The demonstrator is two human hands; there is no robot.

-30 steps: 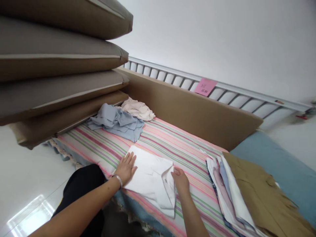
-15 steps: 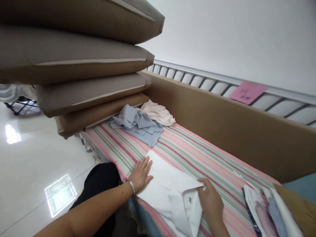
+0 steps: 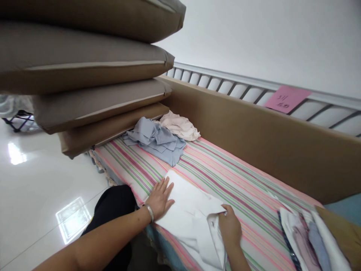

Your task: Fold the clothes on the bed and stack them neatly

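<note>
A white garment that looks like a shirt (image 3: pixel 188 203), partly folded, lies on the striped bed sheet (image 3: pixel 220 158) near the bed's front edge. My left hand (image 3: pixel 160 198), with a silver bangle at the wrist, rests flat on its left edge, fingers spread. My right hand (image 3: pixel 229 226) is closed on the right side of the shirt and lifts that edge slightly. A loose flap with a small dark mark near the collar area lies beside the right hand. My right fingertips are partly hidden behind the cloth.
Crumpled blue cloth (image 3: pixel 158 139) and pale pink cloth (image 3: pixel 180 126) lie farther back. Thick brown cushions (image 3: pixel 107 101) are stacked at the left. Folded clothes (image 3: pixel 310 237) lie at the right. A brown panel (image 3: pixel 239 124) and a railing with a pink note (image 3: pixel 287 98) run behind.
My right hand has moved a little left, drawing the shirt's right edge inward and over. My left hand stays pressed on the shirt. The view has shifted slightly.
</note>
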